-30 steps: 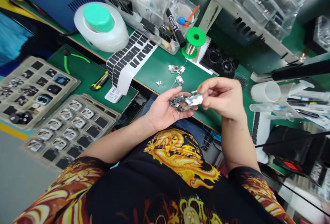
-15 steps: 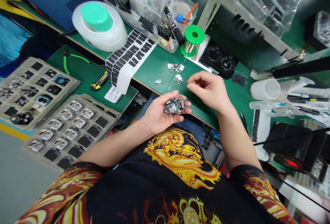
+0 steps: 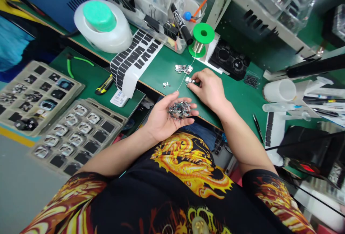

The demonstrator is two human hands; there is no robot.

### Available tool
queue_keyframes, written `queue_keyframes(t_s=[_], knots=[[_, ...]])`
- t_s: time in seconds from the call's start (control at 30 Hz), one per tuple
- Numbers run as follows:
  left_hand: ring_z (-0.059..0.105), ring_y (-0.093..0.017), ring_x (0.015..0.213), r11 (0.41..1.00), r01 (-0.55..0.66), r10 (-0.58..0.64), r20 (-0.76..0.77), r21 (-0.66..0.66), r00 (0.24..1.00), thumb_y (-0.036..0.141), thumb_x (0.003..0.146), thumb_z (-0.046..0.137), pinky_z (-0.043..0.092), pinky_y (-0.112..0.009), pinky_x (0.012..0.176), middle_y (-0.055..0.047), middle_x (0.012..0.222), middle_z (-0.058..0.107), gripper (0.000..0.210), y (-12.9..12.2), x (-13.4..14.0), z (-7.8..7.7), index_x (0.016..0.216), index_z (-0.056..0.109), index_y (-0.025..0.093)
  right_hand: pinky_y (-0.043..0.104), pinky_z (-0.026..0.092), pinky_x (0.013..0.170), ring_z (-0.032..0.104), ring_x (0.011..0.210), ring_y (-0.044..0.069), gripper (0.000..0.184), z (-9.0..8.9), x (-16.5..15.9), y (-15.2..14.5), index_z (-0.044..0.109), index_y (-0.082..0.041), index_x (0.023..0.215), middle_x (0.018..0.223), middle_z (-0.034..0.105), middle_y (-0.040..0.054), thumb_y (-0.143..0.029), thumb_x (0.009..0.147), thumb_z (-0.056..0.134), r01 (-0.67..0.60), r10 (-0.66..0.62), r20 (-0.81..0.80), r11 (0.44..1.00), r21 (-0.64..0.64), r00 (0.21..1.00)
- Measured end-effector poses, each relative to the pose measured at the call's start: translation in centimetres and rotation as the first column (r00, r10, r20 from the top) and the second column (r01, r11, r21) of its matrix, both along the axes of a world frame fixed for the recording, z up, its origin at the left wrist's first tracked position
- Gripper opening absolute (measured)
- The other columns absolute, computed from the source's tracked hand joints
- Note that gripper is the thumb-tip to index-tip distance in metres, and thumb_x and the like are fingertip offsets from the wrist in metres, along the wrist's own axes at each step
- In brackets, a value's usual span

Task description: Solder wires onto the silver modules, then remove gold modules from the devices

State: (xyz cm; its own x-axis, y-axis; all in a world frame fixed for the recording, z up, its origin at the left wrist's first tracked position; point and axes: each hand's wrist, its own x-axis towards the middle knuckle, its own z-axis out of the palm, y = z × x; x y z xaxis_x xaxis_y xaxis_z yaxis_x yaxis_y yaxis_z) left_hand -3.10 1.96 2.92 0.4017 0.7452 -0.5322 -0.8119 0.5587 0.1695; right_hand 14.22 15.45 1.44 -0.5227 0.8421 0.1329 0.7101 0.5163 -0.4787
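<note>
My left hand (image 3: 160, 121) is cupped palm up just off the bench edge, its fingers curled around a heap of small silvery metal parts (image 3: 179, 110). Over the bench, my right hand (image 3: 209, 88) has thumb and fingertips closed on a small metal part (image 3: 189, 80) lying on the green surface. More small metal parts (image 3: 182, 69) sit just behind it. A few tiny silver pieces (image 3: 166, 84) lie to the left. Thin solder wire runs from a green spool (image 3: 203, 34) toward my left thumb.
A strip of black stickers (image 3: 140, 52), a tape roll (image 3: 121, 34) and a yellow cutter knife (image 3: 104, 85) are on the left. Trays of parts (image 3: 77, 139) stand lower left. A clear bin (image 3: 161, 38), a black marker (image 3: 182, 24) and a white cup (image 3: 279, 91) border the work area.
My right hand has moved left and down onto the bench and has closed on a small metal part there. My left hand, still holding the heap, has shifted slightly left.
</note>
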Motion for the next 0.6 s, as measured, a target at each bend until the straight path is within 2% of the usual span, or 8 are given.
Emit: queue_keyframes(t_s=[0.1, 0.3, 0.43, 0.5, 0.6], knots=[[0.084, -0.029, 0.091, 1.0, 0.006, -0.006, 0.005, 0.002, 1.0, 0.042, 0.112, 0.051, 0.072, -0.037, 0.072, -0.016, 0.105, 0.084, 0.044, 0.1, -0.2, 0.0, 0.104, 0.081, 0.011, 0.036, 0.045, 0.076, 0.06, 0.081, 0.02, 0.01, 0.1, 1.0, 0.0, 0.074, -0.022, 0.095, 0.098, 0.07, 0.0051, -0.028, 0.092, 0.081, -0.007, 0.007, 0.0, 1.0, 0.001, 1.0], [0.084, -0.029, 0.091, 1.0, 0.015, -0.015, 0.005, -0.004, 1.0, 0.043, 0.114, 0.049, 0.071, -0.036, 0.07, -0.017, 0.107, 0.084, 0.047, 0.3, -0.4, 0.0, 0.105, 0.081, 0.011, 0.038, 0.044, 0.077, 0.062, 0.086, 0.023, 0.022, -0.2, 2.2, -0.5, 0.076, -0.021, 0.101, 0.102, 0.07, 0.0077, -0.042, 0.104, 0.07, -0.087, 0.072, 0.118, 0.988, 0.125, 0.99], [0.084, -0.031, 0.094, 1.0, 0.014, -0.014, 0.004, 0.005, 1.0, 0.047, 0.114, 0.047, 0.072, -0.039, 0.071, -0.018, 0.108, 0.084, 0.051, 0.3, -0.3, -0.1, 0.107, 0.081, 0.011, 0.038, 0.043, 0.075, 0.063, 0.093, 0.028, 0.034, -0.3, 1.5, -0.8, 0.072, -0.021, 0.103, 0.105, 0.07, 0.0096, -0.053, 0.096, 0.081, -0.046, 0.022, 0.165, 0.988, 0.145, 0.986], [0.085, -0.031, 0.094, 1.0, 0.016, -0.016, -0.004, 0.002, 1.0, 0.049, 0.115, 0.045, 0.072, -0.039, 0.072, -0.018, 0.109, 0.084, 0.053, 0.3, -0.2, 0.0, 0.108, 0.081, 0.01, 0.038, 0.042, 0.074, 0.063, 0.095, 0.029, 0.035, -0.4, 1.1, -0.7, 0.07, -0.021, 0.103, 0.106, 0.07, 0.01, -0.053, 0.095, 0.082, -0.017, -0.009, 0.184, 0.99, 0.142, 0.983], [0.085, -0.03, 0.093, 1.0, 0.02, -0.02, -0.012, -0.009, 1.0, 0.05, 0.115, 0.045, 0.072, -0.039, 0.073, -0.018, 0.108, 0.084, 0.054, 0.4, -0.1, 0.1, 0.107, 0.081, 0.01, 0.037, 0.041, 0.074, 0.063, 0.093, 0.027, 0.025, -0.5, 0.9, -0.5, 0.07, -0.021, 0.1, 0.105, 0.07, 0.0091, -0.045, 0.099, 0.077, -0.007, -0.017, 0.188, 0.992, 0.127, 0.982]])
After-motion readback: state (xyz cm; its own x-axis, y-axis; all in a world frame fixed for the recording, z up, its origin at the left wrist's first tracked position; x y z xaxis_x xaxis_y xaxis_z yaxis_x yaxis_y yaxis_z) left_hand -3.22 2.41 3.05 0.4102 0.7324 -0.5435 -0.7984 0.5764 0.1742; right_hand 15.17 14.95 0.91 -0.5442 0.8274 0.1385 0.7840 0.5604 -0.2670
